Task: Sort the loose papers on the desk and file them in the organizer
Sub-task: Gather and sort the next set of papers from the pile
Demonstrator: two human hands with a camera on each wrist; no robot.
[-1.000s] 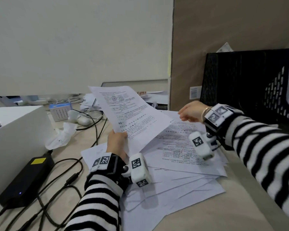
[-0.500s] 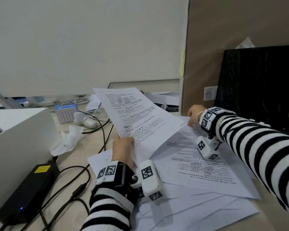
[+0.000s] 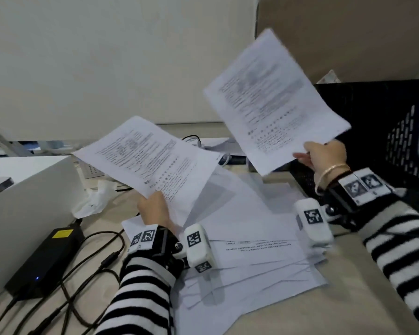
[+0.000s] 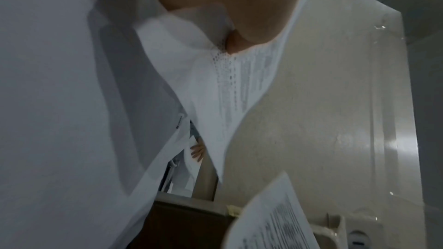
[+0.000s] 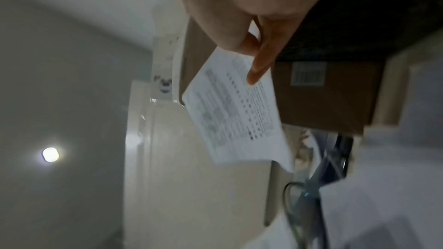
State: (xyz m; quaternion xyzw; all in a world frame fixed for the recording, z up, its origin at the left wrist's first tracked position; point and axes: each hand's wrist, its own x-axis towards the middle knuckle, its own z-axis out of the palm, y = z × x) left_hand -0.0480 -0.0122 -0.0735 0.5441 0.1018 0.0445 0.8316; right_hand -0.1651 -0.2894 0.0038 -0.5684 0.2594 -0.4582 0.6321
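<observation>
My left hand (image 3: 153,209) grips the lower edge of printed sheets (image 3: 150,155) held tilted above the desk; in the left wrist view the same sheets (image 4: 230,86) hang from the thumb. My right hand (image 3: 324,153) pinches a corner of a single printed sheet (image 3: 273,105) raised in the air beside the black mesh organizer (image 3: 373,122). In the right wrist view the fingers (image 5: 261,60) lie on that sheet (image 5: 235,109). A fanned pile of loose papers (image 3: 252,250) covers the desk between my arms.
A black power adapter (image 3: 46,257) with tangled cables (image 3: 90,274) lies at the left front. A white box (image 3: 27,189) stands at the left, crumpled tissue (image 3: 92,201) beside it. A brown partition (image 3: 348,32) rises behind the organizer.
My right hand has lifted one sheet off the pile and raised it up and to the right, near the organizer. The left hand still holds its sheets.
</observation>
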